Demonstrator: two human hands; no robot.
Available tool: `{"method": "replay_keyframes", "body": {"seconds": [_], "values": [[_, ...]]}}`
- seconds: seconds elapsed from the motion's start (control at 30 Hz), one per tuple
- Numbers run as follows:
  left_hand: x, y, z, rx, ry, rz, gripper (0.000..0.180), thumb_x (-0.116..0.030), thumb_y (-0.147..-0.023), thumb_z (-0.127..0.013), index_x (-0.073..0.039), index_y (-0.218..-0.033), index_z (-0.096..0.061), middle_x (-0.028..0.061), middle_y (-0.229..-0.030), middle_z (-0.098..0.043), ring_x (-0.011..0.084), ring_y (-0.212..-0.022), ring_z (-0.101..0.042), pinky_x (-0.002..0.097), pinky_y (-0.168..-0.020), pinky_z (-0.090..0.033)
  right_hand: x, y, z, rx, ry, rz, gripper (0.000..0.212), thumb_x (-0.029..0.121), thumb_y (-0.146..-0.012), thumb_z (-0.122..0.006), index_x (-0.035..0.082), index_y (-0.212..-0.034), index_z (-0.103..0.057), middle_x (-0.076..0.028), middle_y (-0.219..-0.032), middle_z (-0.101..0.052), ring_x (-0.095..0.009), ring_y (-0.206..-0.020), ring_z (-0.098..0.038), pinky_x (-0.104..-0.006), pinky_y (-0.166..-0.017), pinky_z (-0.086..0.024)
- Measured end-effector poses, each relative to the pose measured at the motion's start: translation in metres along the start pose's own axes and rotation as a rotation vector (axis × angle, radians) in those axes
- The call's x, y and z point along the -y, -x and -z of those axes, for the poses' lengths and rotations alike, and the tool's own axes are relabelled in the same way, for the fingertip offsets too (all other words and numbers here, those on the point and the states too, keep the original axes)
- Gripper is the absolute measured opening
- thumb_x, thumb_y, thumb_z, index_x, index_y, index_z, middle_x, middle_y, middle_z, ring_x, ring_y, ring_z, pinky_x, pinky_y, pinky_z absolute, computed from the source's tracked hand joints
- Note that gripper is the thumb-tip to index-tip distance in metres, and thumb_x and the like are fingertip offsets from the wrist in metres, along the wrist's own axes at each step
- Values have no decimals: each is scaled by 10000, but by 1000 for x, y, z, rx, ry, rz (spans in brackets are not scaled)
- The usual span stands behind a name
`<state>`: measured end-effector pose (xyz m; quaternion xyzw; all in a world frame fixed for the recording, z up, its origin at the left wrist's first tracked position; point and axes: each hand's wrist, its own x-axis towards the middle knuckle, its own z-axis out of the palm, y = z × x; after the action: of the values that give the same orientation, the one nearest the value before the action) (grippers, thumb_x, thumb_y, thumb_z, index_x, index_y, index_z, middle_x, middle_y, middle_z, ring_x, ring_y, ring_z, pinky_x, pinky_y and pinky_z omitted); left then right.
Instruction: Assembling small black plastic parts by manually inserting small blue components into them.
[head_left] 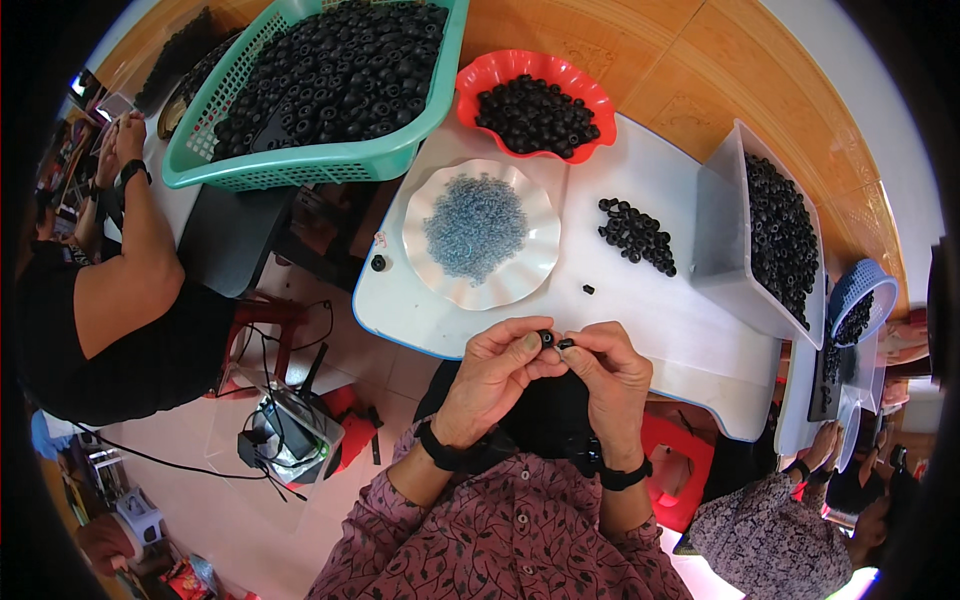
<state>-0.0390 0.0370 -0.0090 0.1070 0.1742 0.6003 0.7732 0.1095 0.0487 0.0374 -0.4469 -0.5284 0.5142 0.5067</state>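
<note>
Just past the table's near edge, both my hands are raised close together. My left hand (pixel 488 378) pinches a black round piece with a hole (pixel 546 339) between thumb and fingers. A smaller black part (pixel 566 344) is in the fingertips of my right hand (pixel 614 378), almost against the piece in the left. Whether the two touch, I cannot tell. Beyond my hands, a white scalloped plate (pixel 541 245) carries small clear-blue beads (pixel 475 230). To its right lies a loose pile of small black parts (pixel 638 238), with one stray part (pixel 588 289) nearer me.
A green basket (pixel 300 176) and a red scalloped bowl (pixel 468 88), both with black round pieces, stand at the back. A translucent bin (pixel 722 245) of black parts stands right. One black piece (pixel 378 263) sits near the left edge. People sit on both sides; cables (pixel 190 465) trail on the floor.
</note>
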Motion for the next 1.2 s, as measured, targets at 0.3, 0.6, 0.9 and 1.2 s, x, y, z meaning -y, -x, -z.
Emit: {"method": "replay_keyframes", "body": {"seconds": [0.3, 0.6, 0.9, 1.2], "values": [[0, 1, 0, 7, -30, -6, 234, -56, -946, -547, 6, -1164, -606, 115, -1009, -659, 178, -891, -653, 370, -828, -575, 1, -1, -7, 2, -35, -10, 148, -79, -827, -653, -31, -967, -663, -67, -978, -571, -129, -856, -625, -234, -787, -546], [1, 1, -1, 1, -57, -43, 223, -45, -950, -541, 16, -1154, -608, 129, -1050, -656, 183, -894, -665, 345, -845, -564, -3, -1, -9, -23, -12, -13, 135, -75, -825, -657, -35, -954, -661, -65, -976, -564, -127, -849, -624, -232, -774, -551], [0, 1, -3, -15, -110, -55, 224, -31, -945, -543, 29, -1152, -605, 134, -1054, -657, 183, -904, -663, 324, -849, -559, -5, -1, -8, -24, 7, -28, 143, -65, -812, -679, -31, -950, -662, -62, -966, -566, -123, -843, -608, -228, -759, -541], [1, 2, -2, -24, -122, -78, 228, -31, -942, -550, 38, -1152, -607, 137, -1031, -663, 180, -897, -661, 320, -841, -558, 0, -2, -9, -32, 120, 0, 154, -50, -788, -707, -20, -935, -676, -64, -931, -577, -117, -817, -596, -216, -703, -520]]}}
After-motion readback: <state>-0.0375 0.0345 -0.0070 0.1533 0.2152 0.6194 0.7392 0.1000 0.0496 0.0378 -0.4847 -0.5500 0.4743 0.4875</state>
